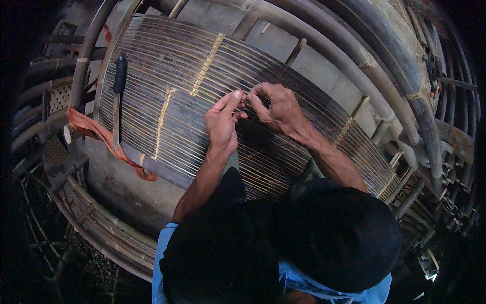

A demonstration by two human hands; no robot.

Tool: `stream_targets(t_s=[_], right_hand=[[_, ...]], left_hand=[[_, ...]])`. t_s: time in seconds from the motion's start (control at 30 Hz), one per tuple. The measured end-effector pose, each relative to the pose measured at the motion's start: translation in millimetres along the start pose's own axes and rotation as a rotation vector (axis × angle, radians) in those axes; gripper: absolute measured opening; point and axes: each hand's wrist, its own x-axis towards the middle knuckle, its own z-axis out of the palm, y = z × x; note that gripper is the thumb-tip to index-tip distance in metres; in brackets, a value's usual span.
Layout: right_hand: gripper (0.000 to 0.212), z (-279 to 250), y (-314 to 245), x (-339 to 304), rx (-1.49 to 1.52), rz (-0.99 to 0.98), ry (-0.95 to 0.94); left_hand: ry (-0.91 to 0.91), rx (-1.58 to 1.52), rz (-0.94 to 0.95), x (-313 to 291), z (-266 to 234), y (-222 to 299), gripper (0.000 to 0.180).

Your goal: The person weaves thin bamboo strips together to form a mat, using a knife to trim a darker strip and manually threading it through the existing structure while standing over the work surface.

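A wide panel of thin, parallel bamboo strips (182,126) stretches out before me, with paler cross slats at intervals. My left hand (221,121) is above its middle, thumb and fingertips pinched together. My right hand (276,107) meets it from the right, thumb and forefinger also closed in a pinch. The fingertips nearly touch; whatever they hold is too small to make out. Thin reddish strands run across the strips near the hands. A knife with a black handle (120,76) lies on the panel's left part. Beside its blade, a bundle of orange-red ribbon-like fibre (101,134) drapes over the edge.
Thick bamboo poles (324,38) curve along the panel's far side. More bamboo framing (111,228) stands at the lower left. Stacked poles (450,167) are at the far right. Concrete floor (121,187) shows between the frames. A dark head covering fills the lower middle.
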Motion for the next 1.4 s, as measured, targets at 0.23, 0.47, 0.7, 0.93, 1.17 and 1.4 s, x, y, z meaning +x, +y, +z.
stream_targets(t_s=[0.23, 0.47, 0.7, 0.93, 1.17, 1.4], right_hand=[[0.015, -1, -3, 3, -0.015, -0.010, -0.011], [0.014, 1, -1, 1, -0.038, 0.000, -0.044], [0.014, -3, -1, -1, -0.007, 0.068, -0.084], [0.049, -27, 1, 11, 0.172, -0.032, -0.083], [0.042, -51, 8, 26, 0.002, -0.280, -0.284], [0.015, -50, 22, 17, 0.086, -0.023, -0.076]], left_hand=[[0.013, -0.007, -0.009, 3, 5, -2, 0.019], [-0.018, 0.005, -0.023, 7, 6, 1, 0.020], [-0.017, 0.014, -0.027, 10, 10, -3, 0.018], [-0.159, 0.284, 0.061, 19, 6, 14, 0.018], [-0.342, 0.493, 0.030, 30, 12, 27, 0.019], [-0.367, 0.472, 0.054, 45, 35, 26, 0.020]])
